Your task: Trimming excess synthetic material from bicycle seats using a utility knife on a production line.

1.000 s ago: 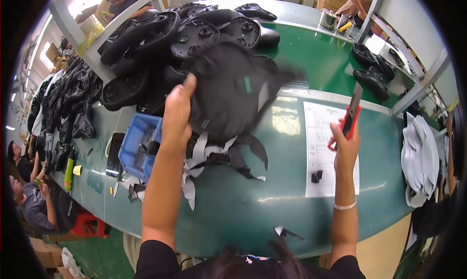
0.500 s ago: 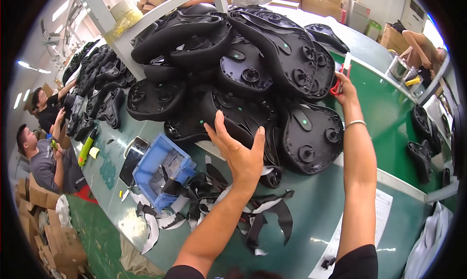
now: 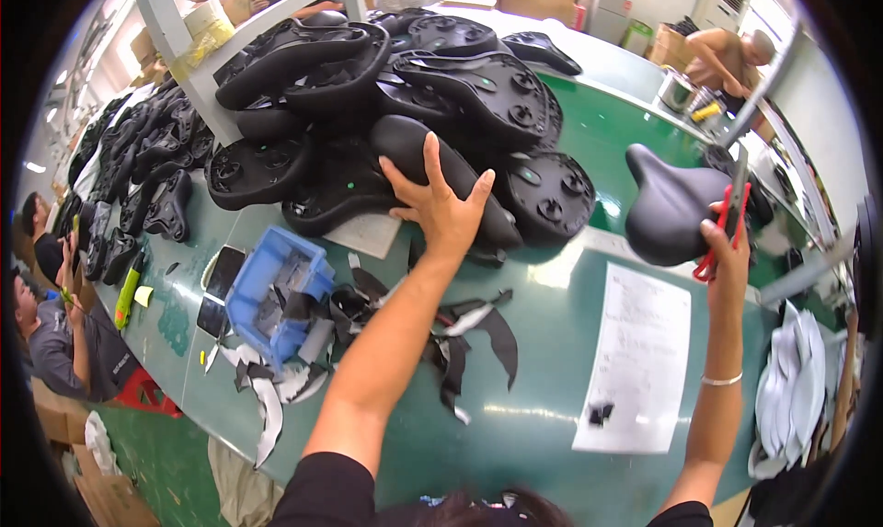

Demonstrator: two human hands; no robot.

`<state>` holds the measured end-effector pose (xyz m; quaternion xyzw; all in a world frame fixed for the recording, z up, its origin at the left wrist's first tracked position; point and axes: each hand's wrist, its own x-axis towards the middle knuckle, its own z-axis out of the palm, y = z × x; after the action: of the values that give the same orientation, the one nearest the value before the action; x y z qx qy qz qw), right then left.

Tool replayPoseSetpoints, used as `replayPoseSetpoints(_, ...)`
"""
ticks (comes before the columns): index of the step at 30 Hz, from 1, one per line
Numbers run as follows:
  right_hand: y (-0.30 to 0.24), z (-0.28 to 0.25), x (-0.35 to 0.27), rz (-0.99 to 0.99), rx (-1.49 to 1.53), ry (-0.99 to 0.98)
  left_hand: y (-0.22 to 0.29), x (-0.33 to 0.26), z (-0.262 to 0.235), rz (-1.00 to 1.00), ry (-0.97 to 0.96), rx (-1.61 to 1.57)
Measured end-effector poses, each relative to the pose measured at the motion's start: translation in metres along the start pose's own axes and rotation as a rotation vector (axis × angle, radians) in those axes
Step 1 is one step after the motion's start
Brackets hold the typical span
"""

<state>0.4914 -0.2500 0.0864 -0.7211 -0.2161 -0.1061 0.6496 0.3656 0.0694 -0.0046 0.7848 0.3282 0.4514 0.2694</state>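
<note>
My left hand (image 3: 443, 205) is stretched over a black bicycle saddle (image 3: 402, 141) on the front of the pile, fingers spread and touching it. Out to the right, my right hand (image 3: 729, 254) is closed around red-handled scissors (image 3: 733, 216), whose blades point up and away. Another black saddle (image 3: 667, 205), smooth side showing, is against the thumb of that hand; its grip on the saddle is partly hidden. More saddles (image 3: 478, 90) are heaped behind my left hand, many with their ribbed undersides up.
A blue bin (image 3: 246, 320) holds scraps, with black and white offcuts (image 3: 451, 371) strewn beside it. A phone (image 3: 221, 291) lies left of the bin. A printed sheet (image 3: 635, 361) is at right. A grey metal post (image 3: 189, 58) stands by the pile. Co-workers sit at the left.
My right hand has moved right and down with the scissors, and a saddle is now beside it, off the pile. My left hand has come down onto a saddle. The view has shifted right.
</note>
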Motion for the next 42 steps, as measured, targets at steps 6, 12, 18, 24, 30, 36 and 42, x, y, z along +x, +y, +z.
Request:
replayPoseSetpoints(6, -0.076, 0.015, -0.167, -0.459, -0.786, -0.484, -0.011, -0.106, -0.099, 0.305, -0.858, 0.263)
replayPoseSetpoints(12, -0.086, 0.011, -0.262, -0.315, -0.568, -0.752, -0.021, -0.209, -0.223, 0.62, -0.931, 0.086)
replayPoseSetpoints(18, -0.066, -0.01, -0.289, 0.318, -0.276, -0.137, -0.024, -0.152, -0.394, 0.12, -1.752, 0.175)
replayPoseSetpoints(24, -0.036, 0.041, -0.284, 0.542, 0.089, -0.186, -0.015, -0.124, -0.279, -0.275, -0.721, -0.586)
replayPoseSetpoints(30, -0.059, 0.031, -0.315, 0.547, -0.029, -0.489, -0.021, -0.126, -0.209, -0.814, -1.152, -0.86)
replayPoseSetpoints(36, -0.067, 0.013, -0.288, -0.262, -0.4, -0.679, 0.006, -0.09, -0.214, -0.654, -1.224, -0.602)
replayPoseSetpoints(42, -0.081, 0.016, -0.274, -0.287, -0.834, -1.046, 0.012, -0.081, -0.196, -0.522, -1.291, -0.376)
